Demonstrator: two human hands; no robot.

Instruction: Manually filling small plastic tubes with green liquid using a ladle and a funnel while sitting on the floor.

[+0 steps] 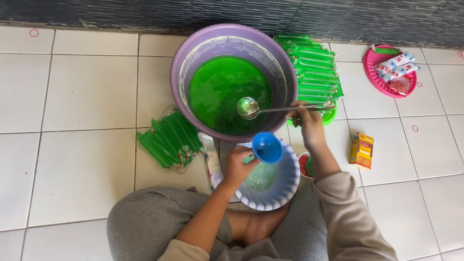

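Blue funnel (267, 147) hides the bag in the gripping left hand (238, 166); right hand (307, 126) clasps the ladle (249, 107).

I'm looking down at what seems a home floor used for small-scale food making: white ceramic floor tiles (82, 159) against a dark tiled wall (145, 12), a purple basin (183, 72) of green liquid, stacks of filled green tube packets (169, 140), and plastic household plates (374, 72) set around a person sitting barefoot.

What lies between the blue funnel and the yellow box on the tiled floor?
In the head view, between the blue funnel and the yellow box lie the right forearm and a small red-filled cup.
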